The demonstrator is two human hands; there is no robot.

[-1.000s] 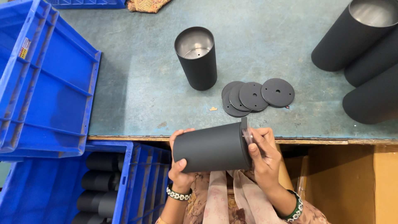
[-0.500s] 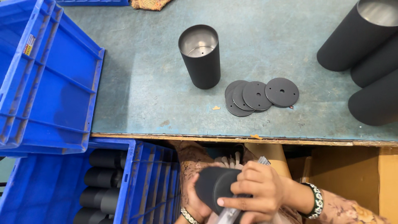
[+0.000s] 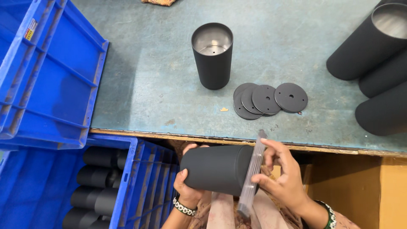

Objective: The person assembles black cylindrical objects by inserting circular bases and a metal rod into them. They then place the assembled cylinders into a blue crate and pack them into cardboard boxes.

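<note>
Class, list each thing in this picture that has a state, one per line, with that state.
Matte black cylinder in hands: on its side, gripped.
Left hand: gripping it.
Right hand: holding clear flat strip against its end.
Black open-topped cylinder on table: upright, empty.
Black round discs: flat, overlapping.
Blue plastic crate: empty.

Two bare hands, no gloves, no sleeves reaching the wrists. Left hand (image 3: 186, 186): short plain nails, no rings in view, a beaded bracelet (image 3: 183, 207) of black and white beads snug around the wrist. Right hand (image 3: 282, 178): bare fingers (image 3: 271, 148), no rings visible, a green bangle (image 3: 330, 214) with pale dots at the wrist, partly cut off by the lower edge of the view. Below the hands, lap covered in pinkish-beige patterned cloth (image 3: 224, 212).
</note>
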